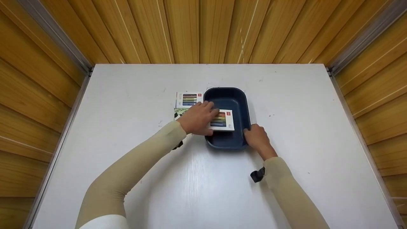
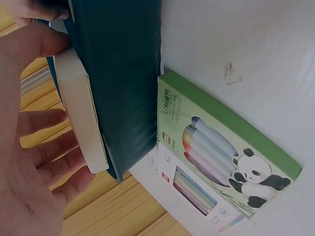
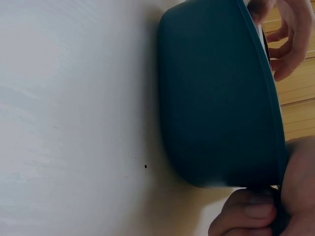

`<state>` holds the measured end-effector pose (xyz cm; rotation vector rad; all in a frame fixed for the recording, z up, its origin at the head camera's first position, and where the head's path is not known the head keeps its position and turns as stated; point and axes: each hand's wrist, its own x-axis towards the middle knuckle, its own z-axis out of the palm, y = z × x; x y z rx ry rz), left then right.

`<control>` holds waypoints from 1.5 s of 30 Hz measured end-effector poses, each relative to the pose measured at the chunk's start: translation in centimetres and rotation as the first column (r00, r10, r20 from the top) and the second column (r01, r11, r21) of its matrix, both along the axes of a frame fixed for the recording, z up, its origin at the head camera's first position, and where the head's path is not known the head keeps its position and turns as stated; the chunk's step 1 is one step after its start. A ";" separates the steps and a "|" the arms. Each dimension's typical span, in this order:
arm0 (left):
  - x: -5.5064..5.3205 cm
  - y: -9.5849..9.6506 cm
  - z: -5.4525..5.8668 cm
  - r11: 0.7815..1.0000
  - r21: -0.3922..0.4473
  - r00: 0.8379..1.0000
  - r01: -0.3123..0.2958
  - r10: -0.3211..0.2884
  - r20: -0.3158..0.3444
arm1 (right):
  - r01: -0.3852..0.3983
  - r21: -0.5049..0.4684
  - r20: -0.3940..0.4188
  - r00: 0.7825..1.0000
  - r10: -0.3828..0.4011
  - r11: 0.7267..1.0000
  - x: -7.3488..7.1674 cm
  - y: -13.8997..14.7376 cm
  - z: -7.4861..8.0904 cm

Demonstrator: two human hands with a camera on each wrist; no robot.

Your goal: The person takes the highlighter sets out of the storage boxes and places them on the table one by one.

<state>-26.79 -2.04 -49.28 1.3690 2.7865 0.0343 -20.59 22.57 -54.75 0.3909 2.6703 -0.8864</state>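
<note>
My left hand (image 1: 197, 119) grips a white box of crayon-like coloured sticks (image 1: 229, 121), thumb on one side and fingers on the other. Its window faces up in the head view, and the box overlaps the left side of a dark blue basin (image 1: 226, 143). In the left wrist view, the held box (image 2: 81, 113) is seen edge-on at the basin's rim. My right hand (image 1: 259, 139) pinches the basin's rim near its right front corner. The right wrist view has the basin's outer wall (image 3: 216, 98) standing over the white surface.
Left of the basin lie a green panda box (image 2: 221, 147) with a window and a second white box of coloured sticks (image 1: 189, 99). Both rest on the white table (image 1: 133, 92). Wood-patterned panels (image 1: 210, 31) enclose the table at the back and sides.
</note>
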 end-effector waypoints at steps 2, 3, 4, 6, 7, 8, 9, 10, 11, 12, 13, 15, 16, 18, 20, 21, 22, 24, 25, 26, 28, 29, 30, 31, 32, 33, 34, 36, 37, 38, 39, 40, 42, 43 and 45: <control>0.0 -0.1 0.0 1.000 -0.003 1.000 -0.008 0.008 0.009 | -0.003 0.002 0.001 1.000 0.003 1.000 0.0 0.0 0.0; 0.0 -0.2 0.1 1.000 -0.007 1.000 -0.013 0.013 0.014 | -0.003 0.000 0.004 1.000 0.003 1.000 0.0 0.0 0.0; 0.0 -0.2 0.1 1.000 -0.012 1.000 -0.019 0.019 0.019 | -0.001 0.000 0.005 1.000 0.001 1.000 0.0 0.0 0.1; 0.0 -0.3 0.2 0.999 -0.017 0.999 -0.031 0.032 0.036 | 0.001 0.002 0.004 1.000 -0.001 1.000 0.0 -0.1 0.1; 0.0 -0.4 0.2 0.999 -0.022 0.998 -0.038 0.038 0.041 | 0.003 0.003 0.005 1.000 -0.003 1.000 0.0 0.0 0.1; 0.0 -0.4 0.2 0.999 -0.029 0.998 -0.044 0.045 0.047 | 0.003 0.001 0.005 1.000 -0.003 1.000 0.0 0.0 0.2; 0.0 -0.5 0.3 0.998 -0.032 0.997 -0.051 0.052 0.052 | 0.002 0.001 0.003 1.000 -0.002 1.000 0.0 0.0 0.2; 0.0 -0.6 0.3 0.998 -0.031 0.997 -0.055 0.057 0.057 | 0.001 0.000 0.003 1.000 -0.001 1.000 0.0 0.0 0.2; -0.1 -0.6 0.3 0.998 -0.032 0.996 -0.060 0.062 0.060 | 0.001 -0.002 0.003 1.000 -0.001 1.000 0.0 0.0 0.2; -0.1 -0.7 0.3 0.997 -0.033 0.996 -0.064 0.066 0.063 | 0.001 -0.002 0.001 1.000 -0.001 1.000 0.0 0.0 0.2; -0.1 -0.7 0.3 0.997 -0.030 0.995 -0.067 0.069 0.066 | -0.001 -0.005 0.000 1.000 0.001 1.000 0.0 0.0 0.2; -0.1 -0.8 0.4 0.997 -0.024 0.995 -0.073 0.075 0.073 | -0.005 -0.007 -0.004 1.000 0.005 1.000 0.0 0.0 0.3; -0.1 -0.9 0.4 0.997 -0.022 0.994 -0.075 0.076 0.075 | -0.006 -0.008 -0.004 1.000 0.006 1.000 0.0 0.0 0.3; -0.1 -1.0 0.5 0.997 -0.017 0.994 -0.077 0.078 0.078 | -0.008 -0.004 -0.007 1.000 0.008 1.000 0.0 0.0 0.3; -0.1 -1.1 0.6 0.997 -0.016 0.994 -0.078 0.079 0.080 | -0.010 -0.005 -0.009 1.000 0.010 1.000 0.0 0.1 0.3; -0.2 -1.2 0.6 0.997 -0.014 0.993 -0.079 0.080 0.082 | -0.010 -0.006 -0.009 1.000 0.010 1.000 0.1 0.1 0.3; -0.2 -1.2 0.6 0.997 -0.012 0.993 -0.081 0.082 0.086 | -0.010 -0.006 -0.010 1.000 0.010 1.000 0.1 0.1 0.3; -0.2 -1.3 0.6 0.996 -0.009 0.992 -0.085 0.086 0.093 | -0.012 -0.010 -0.014 1.000 0.012 1.000 0.1 0.1 0.4; -0.2 -1.4 0.6 0.996 -0.008 0.991 -0.087 0.088 0.098 | -0.012 -0.013 -0.015 1.000 0.012 1.000 0.1 0.1 0.4; -0.2 -1.4 0.6 0.996 -0.005 0.991 -0.088 0.088 0.100 | -0.012 -0.015 -0.016 1.000 0.012 1.000 0.1 0.1 0.4; -0.2 -1.5 0.6 0.996 0.000 0.991 -0.088 0.088 0.099 | -0.011 -0.016 -0.015 1.000 0.010 1.000 0.1 0.0 0.4; -0.2 -1.6 0.6 0.996 -0.001 0.992 -0.087 0.086 0.096 | -0.010 -0.015 -0.014 1.000 0.010 1.000 0.1 0.0 0.4; -0.2 -1.7 0.6 0.996 -0.001 0.992 -0.086 0.086 0.093 | -0.010 -0.013 -0.012 1.000 0.010 1.000 0.1 0.0 0.4; -0.2 -1.7 0.6 0.996 0.001 0.992 -0.087 0.087 0.092 | -0.011 -0.010 -0.010 1.000 0.011 1.000 0.1 0.0 0.4; -0.2 -1.8 0.6 0.996 0.002 0.992 -0.088 0.087 0.090 | -0.012 -0.007 -0.007 1.000 0.011 1.000 0.1 0.0 0.4; -0.1 -1.8 0.6 0.996 0.004 0.992 -0.090 0.089 0.093 | -0.014 -0.006 -0.005 1.000 0.014 1.000 0.1 0.0 0.3; -0.1 -1.9 0.6 0.996 0.006 0.991 -0.092 0.091 0.095 | -0.014 -0.005 -0.003 1.000 0.014 1.000 0.1 0.0 0.3; -0.1 -2.1 0.6 0.995 0.013 0.990 -0.097 0.095 0.102 | -0.017 -0.008 -0.003 1.000 0.017 1.000 0.1 0.0 0.3; -0.1 -2.1 0.6 0.995 0.016 0.990 -0.100 0.097 0.104 | -0.019 -0.012 -0.003 1.000 0.019 1.000 0.1 0.0 0.3; -0.1 -2.2 0.6 0.995 0.019 0.989 -0.102 0.100 0.106 | -0.019 -0.014 -0.003 1.000 0.019 1.000 0.2 0.0 0.3; 0.0 -2.3 0.6 0.994 0.022 0.989 -0.106 0.103 0.110 | -0.019 -0.017 -0.003 1.000 0.019 1.000 0.2 0.0 0.3; 0.0 -2.4 0.6 0.994 0.027 0.988 -0.108 0.104 0.111 | -0.018 -0.020 -0.002 1.000 0.018 1.000 0.2 0.0 0.3; 0.0 -2.6 0.5 0.993 0.038 0.987 -0.114 0.109 0.118 | -0.019 -0.023 -0.002 1.000 0.019 1.000 0.2 0.0 0.2; 0.0 -2.7 0.5 0.992 0.043 0.986 -0.116 0.110 0.122 | -0.019 -0.023 -0.002 1.000 0.019 1.000 0.1 0.1 0.2; 0.0 -2.9 0.4 0.992 0.052 0.986 -0.118 0.110 0.127 | -0.015 -0.024 0.002 1.000 0.015 1.000 0.1 0.1 0.2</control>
